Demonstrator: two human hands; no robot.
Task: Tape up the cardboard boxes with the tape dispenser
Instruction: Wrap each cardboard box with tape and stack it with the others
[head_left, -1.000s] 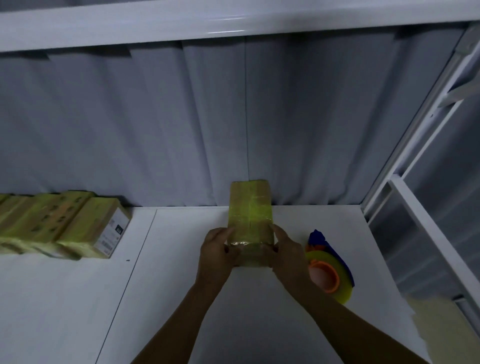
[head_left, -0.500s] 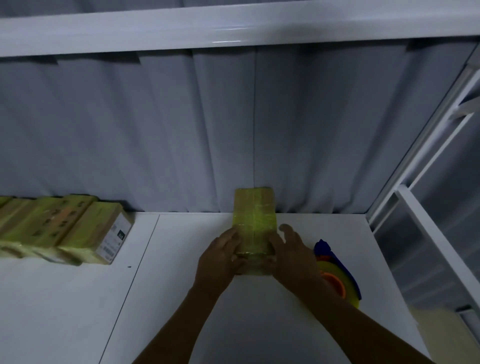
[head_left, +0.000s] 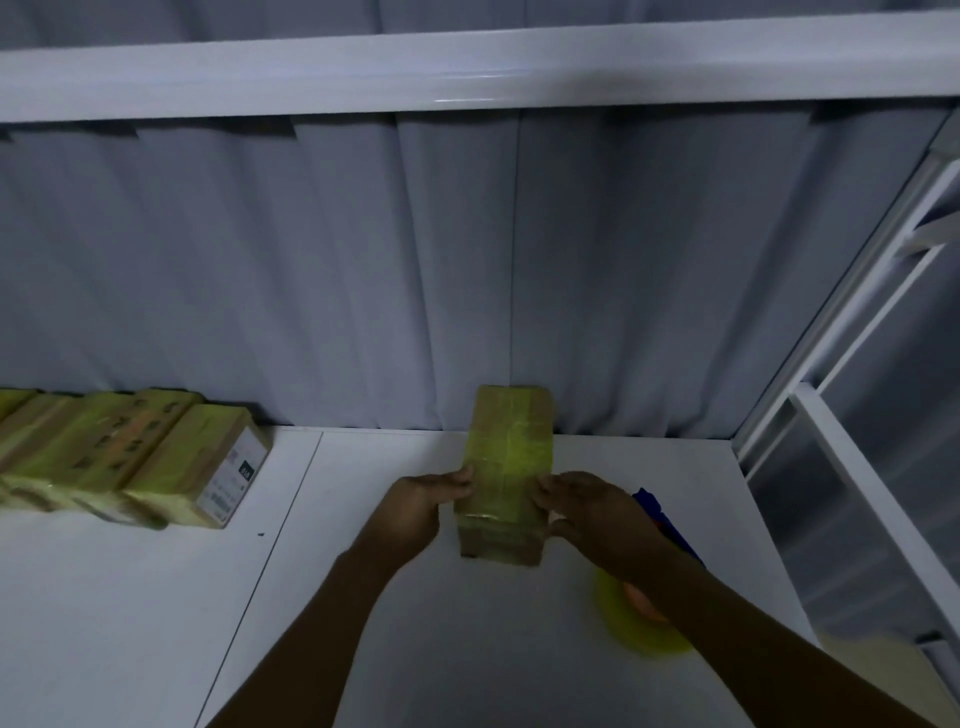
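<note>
1. At the middle of the white table (head_left: 156, 623), the cardboard box (head_left: 511, 457) is laid lengthways, its far end close to the grey curtain (head_left: 260, 260).
2. Its near end face, covered by the hands a second ago, is now exposed.
3. The left hand (head_left: 428, 501) and right hand (head_left: 589, 512) have been drawn apart to the side edges, where the box is gripped by curled fingers.
4. The yellow tape over the top is judged to be smoothed down, so this box seems finished.
5. The tape dispenser (head_left: 628, 629) is left untouched at the right, now hidden more by the right forearm.
6. A row of taped boxes (head_left: 119, 457) is kept at the far left, the likely destination.
</note>
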